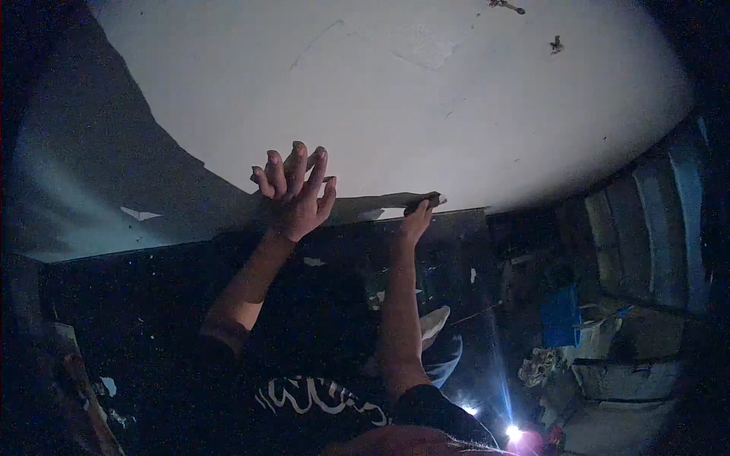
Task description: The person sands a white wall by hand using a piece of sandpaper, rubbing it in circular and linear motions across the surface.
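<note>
A broad, pale, smooth surface (pixel 395 106) fills the upper half of the head view, with scuffs on it. My left hand (pixel 298 190) is raised over its near edge, fingers apart and holding nothing that I can see. Whether its fingertips touch the surface cannot be made out. To the right, my right hand (pixel 415 222) is closed on a small dark object (pixel 424 204) with a light tip, at the surface's near edge. Its kind is too dim to tell. Between the hands, the edge looks ragged and dark.
Dark clumps (pixel 557 44) mark the far part of the surface. Shadow covers its left side. At the lower right are a blue container (pixel 561 315) and a bright lamp (pixel 514 433). Long upright panels (pixel 646 220) line the right. Pale scraps (pixel 109 386) show at the lower left.
</note>
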Tool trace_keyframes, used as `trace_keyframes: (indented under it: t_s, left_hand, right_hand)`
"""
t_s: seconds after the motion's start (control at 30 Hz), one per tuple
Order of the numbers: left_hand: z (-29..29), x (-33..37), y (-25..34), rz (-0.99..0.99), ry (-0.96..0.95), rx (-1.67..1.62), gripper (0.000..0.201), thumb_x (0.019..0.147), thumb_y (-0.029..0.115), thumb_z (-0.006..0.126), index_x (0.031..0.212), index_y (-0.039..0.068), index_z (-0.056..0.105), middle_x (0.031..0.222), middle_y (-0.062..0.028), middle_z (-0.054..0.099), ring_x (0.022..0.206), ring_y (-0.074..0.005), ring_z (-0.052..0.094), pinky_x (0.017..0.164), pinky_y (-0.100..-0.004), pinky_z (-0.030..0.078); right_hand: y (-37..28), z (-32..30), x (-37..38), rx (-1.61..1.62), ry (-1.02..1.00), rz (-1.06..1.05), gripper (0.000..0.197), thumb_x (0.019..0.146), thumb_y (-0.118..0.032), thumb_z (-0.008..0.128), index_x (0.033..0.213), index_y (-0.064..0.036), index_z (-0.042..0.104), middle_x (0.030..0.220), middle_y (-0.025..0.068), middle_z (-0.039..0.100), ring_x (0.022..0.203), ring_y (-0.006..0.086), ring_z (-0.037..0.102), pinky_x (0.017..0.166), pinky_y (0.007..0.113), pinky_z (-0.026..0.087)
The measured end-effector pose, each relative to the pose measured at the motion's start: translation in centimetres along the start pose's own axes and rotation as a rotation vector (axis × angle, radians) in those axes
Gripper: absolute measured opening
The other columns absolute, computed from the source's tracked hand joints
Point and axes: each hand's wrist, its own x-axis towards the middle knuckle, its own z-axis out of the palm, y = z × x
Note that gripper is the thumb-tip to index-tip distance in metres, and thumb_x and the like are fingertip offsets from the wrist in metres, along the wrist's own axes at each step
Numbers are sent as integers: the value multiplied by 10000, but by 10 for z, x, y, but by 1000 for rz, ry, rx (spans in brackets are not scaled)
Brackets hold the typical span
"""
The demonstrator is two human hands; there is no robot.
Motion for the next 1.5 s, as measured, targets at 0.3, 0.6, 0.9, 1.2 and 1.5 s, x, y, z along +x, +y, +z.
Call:
trace_keyframes:
  t_s: [0.3, 0.6, 0.9, 1.2, 1.5]
  left_hand:
    - [0, 2, 2, -14, 13, 7, 655, 923, 440, 580, 1512, 212, 406, 1634, -124, 194, 1506, -413, -16, 1162, -608, -75]
    - [-1, 6, 5, 8, 21, 45, 670, 918, 438, 585, 1519, 211, 394, 1642, -123, 169, 1508, -418, -35, 1161, -611, -87]
    - [-2, 5, 4, 0, 25, 23, 647, 929, 427, 575, 1512, 202, 406, 1640, -132, 174, 1509, -418, -41, 1158, -605, -89]
    - [-4, 6, 2, 64, -33, 117, 744, 917, 476, 598, 1530, 131, 352, 1633, -227, 89, 1478, -494, -77, 1106, -708, -65]
    - [-4, 7, 6, 13, 20, 48, 651, 937, 436, 565, 1522, 210, 391, 1637, -132, 184, 1510, -415, -41, 1165, -606, -80]
  right_hand:
    - [-40, 17, -34, -127, -118, -721, 498, 1049, -132, 401, 1521, -2, 305, 1576, 219, 300, 1447, 290, 331, 1154, 426, 306]
    - [-55, 38, -87, -625, -395, -1034, 648, 985, -230, 514, 1529, 20, 266, 1596, 277, 201, 1485, 468, 152, 1174, 555, 201]
    - [-67, 33, -63, -578, -225, -947, 562, 995, -147, 514, 1513, -39, 325, 1600, 226, 237, 1489, 410, 191, 1191, 512, 238]
    - [18, -10, 15, -262, -105, -195, 439, 1065, -237, 384, 1380, 63, 441, 1317, 229, 535, 1177, 334, 529, 1022, 406, 418]
    - [-40, 21, -41, -271, -62, -494, 471, 1055, -191, 404, 1465, 38, 376, 1429, 213, 476, 1311, 298, 479, 1080, 401, 383]
